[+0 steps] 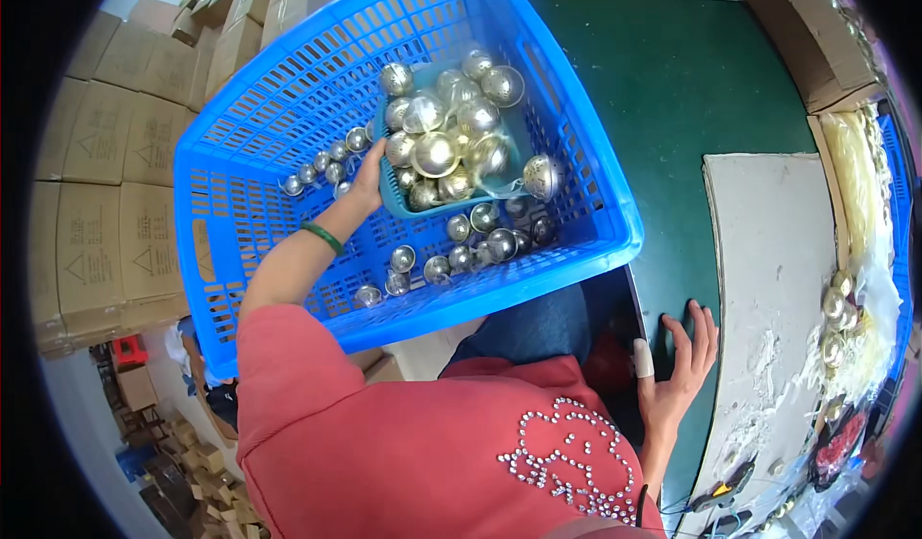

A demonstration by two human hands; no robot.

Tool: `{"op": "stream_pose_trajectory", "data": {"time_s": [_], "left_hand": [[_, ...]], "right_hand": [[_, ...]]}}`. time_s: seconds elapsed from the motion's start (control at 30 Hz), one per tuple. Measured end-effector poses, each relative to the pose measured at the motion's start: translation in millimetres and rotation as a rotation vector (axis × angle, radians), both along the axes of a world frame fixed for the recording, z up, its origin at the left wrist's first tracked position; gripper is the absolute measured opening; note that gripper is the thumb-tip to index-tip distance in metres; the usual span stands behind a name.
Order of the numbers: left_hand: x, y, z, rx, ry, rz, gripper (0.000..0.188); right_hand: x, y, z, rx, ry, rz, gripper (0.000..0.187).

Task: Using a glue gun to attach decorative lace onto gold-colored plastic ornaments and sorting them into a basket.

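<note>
My left hand (368, 179), a green bangle on its wrist, reaches into a large blue plastic crate (607, 214). Its fingers grip the left rim of a small teal basket (396, 196), which is heaped with shiny silver-gold ball ornaments (435, 154), some with clear plastic on them. Loose ornaments (461, 257) lie on the crate floor around the basket. Outside the crate, at the right, my right hand (678, 378) rests with spread fingers on the edge of the green tabletop (663, 87). It holds nothing, and its thumb has a pale wrap.
A grey board (768, 280) lies on the table to the right. Beyond it are a cardboard box (802, 35), clear plastic bags (850, 183) and more gold balls (834, 304). A soldering-like tool with a yellow-black handle (725, 489) lies near. Stacked cartons (96, 232) fill the left.
</note>
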State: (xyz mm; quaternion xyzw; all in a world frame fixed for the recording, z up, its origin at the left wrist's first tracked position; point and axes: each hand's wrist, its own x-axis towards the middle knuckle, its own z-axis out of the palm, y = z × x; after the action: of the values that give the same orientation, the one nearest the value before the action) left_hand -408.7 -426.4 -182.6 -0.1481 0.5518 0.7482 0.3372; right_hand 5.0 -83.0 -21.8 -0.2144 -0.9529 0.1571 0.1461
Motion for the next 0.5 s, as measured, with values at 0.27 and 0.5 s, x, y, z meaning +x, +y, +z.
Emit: {"op": "stream_pose_trajectory", "data": {"time_s": [0.27, 0.5], "left_hand": [[30.3, -62.8, 79.2, -0.012, 0.128, 0.01, 0.058], [45.2, -62.0, 132.6, -0.075, 0.257, 0.081, 0.06]], "right_hand": [[3.7, 2.2, -0.1, -0.037, 0.044, 0.0, 0.042], [6.3, 9.5, -2.3, -0.086, 0.103, 0.035, 0.042]]}}
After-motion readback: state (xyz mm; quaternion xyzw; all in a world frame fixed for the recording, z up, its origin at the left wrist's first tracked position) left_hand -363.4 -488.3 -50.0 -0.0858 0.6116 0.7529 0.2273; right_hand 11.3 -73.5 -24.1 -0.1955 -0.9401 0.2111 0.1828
